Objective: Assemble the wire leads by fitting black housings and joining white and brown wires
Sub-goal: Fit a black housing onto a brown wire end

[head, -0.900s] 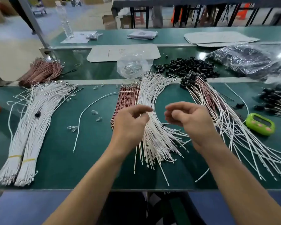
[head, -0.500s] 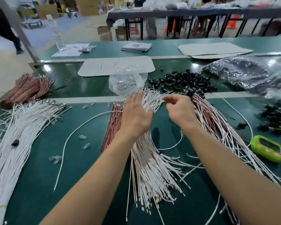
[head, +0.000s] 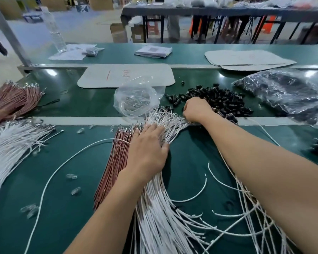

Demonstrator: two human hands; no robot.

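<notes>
Closest in, the white wires (head: 160, 217) fan out across the green table (head: 62, 189), and their near ends run off the bottom edge. Both forearms cover a good chunk of them. Beside them on the left lies a straight bunch of brown wires (head: 116, 162), with one loose white wire (head: 62, 165) curving away from it.

The left hand (head: 147, 149) lies flat on the upper part of the white bundle, fingers straight and spread, pressing rather than gripping. Whatever is under the palm is hidden.

Further out, the right hand (head: 196, 111) sits at the far tips of the white wires, right at the edge of the heap of black housings (head: 226, 101). Its fingers curl down, but the back of the hand blocks them, so I can't tell if it's got a wire end, a housing or nothing.

Just left of it is a crumpled clear bag (head: 136, 99) with contents too blurry to call. A dark plastic bag (head: 286, 90) lies off to the right, cut by the frame edge.

Compared to half a second back, the right hand has reached further out, from over the wire tips to the housing pile. The left hand has dropped flat onto the bundle. The green timer on the right has slipped out of view.
</notes>
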